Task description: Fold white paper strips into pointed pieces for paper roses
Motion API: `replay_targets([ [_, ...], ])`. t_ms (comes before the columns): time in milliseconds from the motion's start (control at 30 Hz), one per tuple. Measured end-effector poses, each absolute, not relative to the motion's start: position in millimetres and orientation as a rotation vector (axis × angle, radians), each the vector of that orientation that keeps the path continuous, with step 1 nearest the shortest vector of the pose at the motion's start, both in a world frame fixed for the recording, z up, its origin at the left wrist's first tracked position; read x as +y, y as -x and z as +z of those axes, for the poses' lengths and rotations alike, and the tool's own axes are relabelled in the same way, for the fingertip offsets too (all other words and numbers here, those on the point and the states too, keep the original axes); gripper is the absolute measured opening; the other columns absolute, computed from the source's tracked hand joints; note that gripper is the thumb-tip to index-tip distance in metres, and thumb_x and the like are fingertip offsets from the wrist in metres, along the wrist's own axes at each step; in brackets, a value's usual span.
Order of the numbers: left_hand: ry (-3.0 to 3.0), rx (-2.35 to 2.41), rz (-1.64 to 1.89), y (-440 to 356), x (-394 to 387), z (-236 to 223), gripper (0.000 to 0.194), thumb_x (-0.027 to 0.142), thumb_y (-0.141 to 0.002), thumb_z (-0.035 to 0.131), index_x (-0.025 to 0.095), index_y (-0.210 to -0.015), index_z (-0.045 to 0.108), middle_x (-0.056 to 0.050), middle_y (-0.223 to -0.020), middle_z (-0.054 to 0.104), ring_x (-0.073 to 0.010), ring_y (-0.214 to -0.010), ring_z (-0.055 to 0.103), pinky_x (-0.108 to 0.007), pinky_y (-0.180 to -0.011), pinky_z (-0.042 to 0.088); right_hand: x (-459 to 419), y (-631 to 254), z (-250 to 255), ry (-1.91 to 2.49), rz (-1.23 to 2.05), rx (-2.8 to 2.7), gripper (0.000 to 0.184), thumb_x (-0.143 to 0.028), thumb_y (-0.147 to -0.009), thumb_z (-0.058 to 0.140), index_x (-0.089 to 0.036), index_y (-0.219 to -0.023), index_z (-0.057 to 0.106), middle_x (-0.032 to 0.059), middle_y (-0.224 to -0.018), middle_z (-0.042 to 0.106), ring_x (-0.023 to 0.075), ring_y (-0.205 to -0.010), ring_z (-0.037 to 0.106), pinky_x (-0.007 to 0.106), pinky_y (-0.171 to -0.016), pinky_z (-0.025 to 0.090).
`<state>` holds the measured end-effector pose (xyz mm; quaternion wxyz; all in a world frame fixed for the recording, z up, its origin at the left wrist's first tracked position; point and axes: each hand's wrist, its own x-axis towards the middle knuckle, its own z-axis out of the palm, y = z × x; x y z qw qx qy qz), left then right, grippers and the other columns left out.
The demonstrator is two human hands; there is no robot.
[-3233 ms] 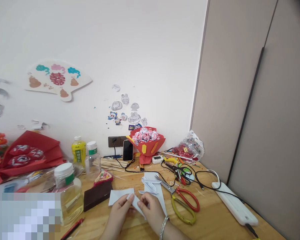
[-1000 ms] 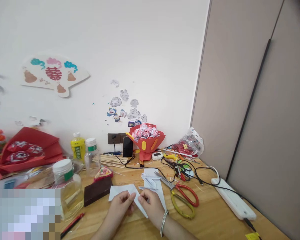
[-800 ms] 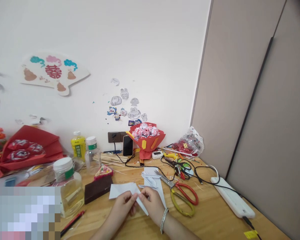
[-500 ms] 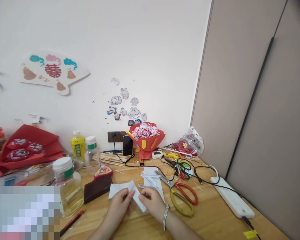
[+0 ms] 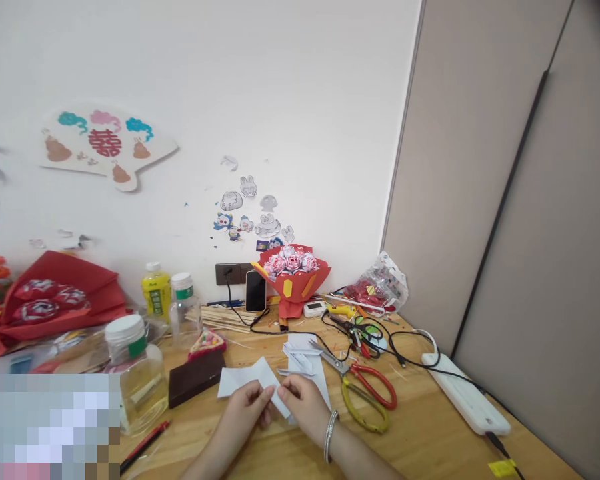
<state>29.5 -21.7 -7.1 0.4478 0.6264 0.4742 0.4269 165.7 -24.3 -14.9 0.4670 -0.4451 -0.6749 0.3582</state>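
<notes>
A folded white paper piece (image 5: 247, 379) lies on the wooden table (image 5: 430, 433) in front of me. My left hand (image 5: 247, 410) pinches its near edge with thumb and fingers closed. Just to the right, my right hand (image 5: 304, 405), with a silver bracelet on the wrist, pinches the same paper. Beyond my right hand lie more folded white paper pieces (image 5: 303, 360).
Red and yellow scissors (image 5: 365, 393) lie right of my hands. A dark brown box (image 5: 195, 379), a clear jar (image 5: 135, 380), two bottles (image 5: 170, 303), a phone (image 5: 255, 291), a red paper bouquet (image 5: 293, 277), cables and a white power strip (image 5: 465, 400) crowd the table.
The paper's fold has been shifted and pressed between both hands; its upper corner now stands a little higher. The view drifted slightly.
</notes>
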Motion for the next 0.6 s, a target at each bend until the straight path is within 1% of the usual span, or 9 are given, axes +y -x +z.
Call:
replay_targets([
  [133,-1.569,1.212,1.081,-29.0,-24.2,-1.4,0.032,0.044,-0.066,0.05,0.02,-0.047,0.042,0.004,-0.034,0.051,-0.0118,-0.035,0.047,-0.021,-0.042,0.036,-22.6,-167.4,-15.4,1.07,0.934,-1.636,0.014,-0.026,-0.071,0.048,-0.015,-0.062,0.05,-0.0045,-0.053,0.043,0.0087,-0.051,0.04,0.019,-0.048,0.031],
  [333,-1.562,1.211,1.088,-29.2,-24.7,-0.3,0.032,0.044,-0.065,0.05,0.02,-0.045,0.044,0.003,-0.038,0.055,-0.0128,-0.037,0.049,-0.023,-0.043,0.037,-23.6,-166.7,-14.1,1.103,0.868,-1.614,0.012,-0.024,-0.069,0.051,-0.015,-0.061,0.052,-0.0044,-0.054,0.046,0.0091,-0.054,0.042,0.019,-0.052,0.033],
  [600,-1.5,1.158,1.109,-29.3,-26.8,1.9,0.035,0.046,-0.064,0.053,0.019,-0.044,0.047,0.002,-0.039,0.057,-0.0133,-0.039,0.05,-0.023,-0.045,0.039,-27.3,-166.8,-8.3,1.08,0.818,-1.635,0.013,-0.024,-0.07,0.052,-0.015,-0.061,0.053,-0.0041,-0.054,0.047,0.0093,-0.055,0.043,0.019,-0.052,0.033],
])
